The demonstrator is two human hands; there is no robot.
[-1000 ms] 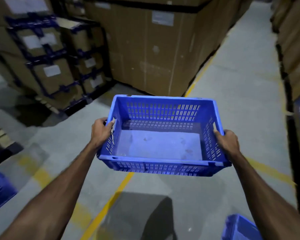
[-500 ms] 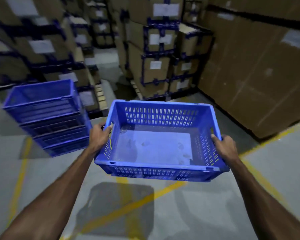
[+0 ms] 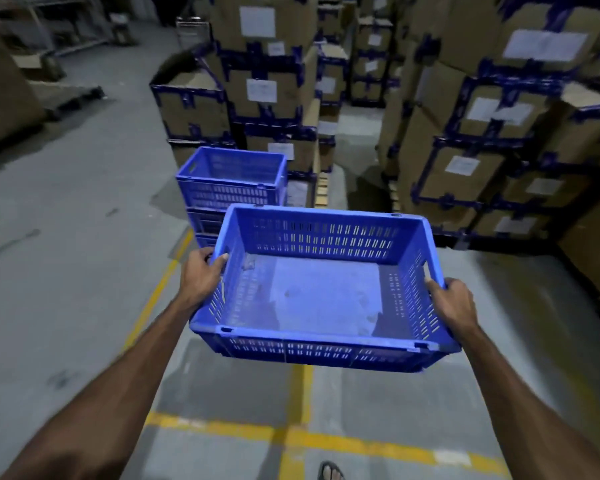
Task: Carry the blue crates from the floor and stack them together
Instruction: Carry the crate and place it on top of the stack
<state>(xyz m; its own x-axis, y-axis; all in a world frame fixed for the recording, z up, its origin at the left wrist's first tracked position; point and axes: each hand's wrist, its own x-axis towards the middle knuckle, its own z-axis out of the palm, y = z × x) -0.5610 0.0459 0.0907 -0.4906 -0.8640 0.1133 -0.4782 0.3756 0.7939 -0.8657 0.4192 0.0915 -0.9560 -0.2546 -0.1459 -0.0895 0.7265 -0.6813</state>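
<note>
An empty blue crate (image 3: 321, 296) with slotted walls hangs in the air in front of me, held level above the floor. My left hand (image 3: 201, 277) grips its left short wall, thumb over the rim. Its right short wall is gripped the same way by my right hand (image 3: 452, 304). Straight ahead, just beyond the held crate, a stack of blue crates (image 3: 231, 181) stands on the floor; the held crate hides the stack's lower right part.
Tall piles of cardboard boxes (image 3: 482, 140) with blue corner straps rise behind the stack and to the right. Yellow floor lines (image 3: 291, 438) cross the grey concrete below me. Open floor lies to the left. My sandalled foot (image 3: 329, 472) shows at the bottom edge.
The view has swung left: the stack of crates has shifted from the left to straight ahead and looks closer. Both hands keep the same grip on the carried crate.
</note>
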